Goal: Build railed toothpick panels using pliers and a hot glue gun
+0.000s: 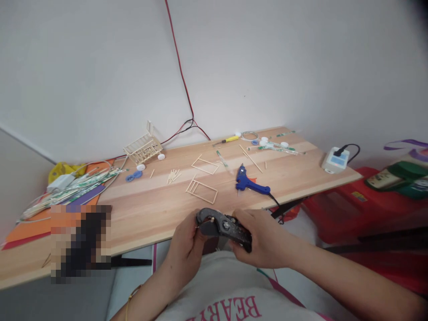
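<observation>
two bare hands meet around a black cutter (pixel 228 226) just off the near edge of the worktop (pixel 140 223), in front of the person's body. the right hand (pixel 259 236) is wrapped around the cutter's handles, and the left hand (pixel 185 243) has its fingers curled in at the cutter's head; what they pinch is too hidden to tell. a tiny pale stick end (pixel 211 219) shows at the blade. beyond the cutter, toward the middle of the worktop, lie two flat stick frames (pixel 204 185), the nearer one with extra bars at one end. just left of them is a loose pile of short sticks (pixel 173 175). a blue glue gun (pixel 249 183) lies on its side to the right of the frames, its cord dropping over the near edge. by the far edge, left of centre, stands a slatted wooden model (pixel 147 150), with blue caps (pixel 137 174) near it. a yellow-handled tool (pixel 230 139) and a ring of wire (pixel 245 138) rest along the far edge to the right, and a white power adapter (pixel 335 160) sits by the right corner. at the left end, wrapped stick packets (pixel 73 191) lie over an orange sheet (pixel 33 229).
</observation>
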Action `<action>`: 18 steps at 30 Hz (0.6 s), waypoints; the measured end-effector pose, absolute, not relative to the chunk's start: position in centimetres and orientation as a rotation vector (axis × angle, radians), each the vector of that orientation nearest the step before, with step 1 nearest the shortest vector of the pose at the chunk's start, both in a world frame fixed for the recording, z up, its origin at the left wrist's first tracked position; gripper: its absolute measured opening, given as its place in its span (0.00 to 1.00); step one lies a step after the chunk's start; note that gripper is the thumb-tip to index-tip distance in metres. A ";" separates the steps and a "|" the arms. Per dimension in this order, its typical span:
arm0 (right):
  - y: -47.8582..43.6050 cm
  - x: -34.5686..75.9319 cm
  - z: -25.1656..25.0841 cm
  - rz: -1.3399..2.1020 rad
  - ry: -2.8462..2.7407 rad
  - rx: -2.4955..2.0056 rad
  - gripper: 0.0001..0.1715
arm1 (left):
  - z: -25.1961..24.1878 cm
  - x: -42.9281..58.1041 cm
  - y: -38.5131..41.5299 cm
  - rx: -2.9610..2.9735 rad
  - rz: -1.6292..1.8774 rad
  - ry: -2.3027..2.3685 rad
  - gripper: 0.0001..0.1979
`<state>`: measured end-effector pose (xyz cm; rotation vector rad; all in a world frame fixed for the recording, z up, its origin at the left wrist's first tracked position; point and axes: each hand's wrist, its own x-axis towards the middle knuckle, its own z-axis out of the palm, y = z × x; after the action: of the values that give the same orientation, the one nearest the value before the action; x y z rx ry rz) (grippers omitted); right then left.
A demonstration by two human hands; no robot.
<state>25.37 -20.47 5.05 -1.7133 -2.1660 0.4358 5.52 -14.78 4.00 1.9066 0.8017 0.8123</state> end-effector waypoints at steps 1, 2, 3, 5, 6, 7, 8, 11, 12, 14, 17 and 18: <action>-20.5 25.4 4.9 0.418 -2.171 -1.727 0.10 | 3.9 5.5 -14.8 1.912 0.822 0.805 0.08; -20.5 25.4 4.8 0.403 -2.177 -1.739 0.10 | 3.8 5.5 -14.8 1.915 0.831 0.806 0.08; -20.4 25.4 4.6 0.388 -2.184 -1.750 0.10 | 3.8 5.6 -14.8 1.916 0.833 0.805 0.08; -20.4 25.4 4.3 0.366 -2.197 -1.772 0.10 | 3.7 5.6 -14.9 1.908 0.828 0.794 0.09; -20.3 25.4 4.1 0.358 -2.205 -1.778 0.10 | 3.7 5.7 -14.9 1.904 0.823 0.788 0.09; -20.3 25.5 4.0 0.353 -2.215 -1.783 0.11 | 3.7 5.7 -14.9 1.901 0.819 0.784 0.09; -20.3 25.5 3.9 0.350 -2.225 -1.789 0.11 | 3.7 5.7 -14.9 1.901 0.816 0.779 0.09; -20.2 25.8 3.7 0.332 -2.262 -1.813 0.12 | 3.5 5.7 -14.8 1.909 0.797 0.790 0.09; -20.1 25.9 3.7 0.322 -2.275 -1.821 0.13 | 3.4 5.7 -14.8 1.910 0.787 0.795 0.10; -20.1 26.1 3.7 0.298 -2.296 -1.841 0.14 | 3.2 5.7 -14.7 1.904 0.771 0.796 0.11; -19.9 26.4 3.7 0.250 -2.326 -1.852 0.15 | 3.0 5.7 -14.6 1.876 0.778 0.783 0.11; -19.8 26.4 3.7 0.239 -2.339 -1.846 0.15 | 2.9 5.8 -14.6 1.869 0.787 0.780 0.10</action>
<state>26.44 -19.80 3.71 -1.8457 -2.3390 0.2390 5.76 -14.61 2.93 1.8691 0.7796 0.7866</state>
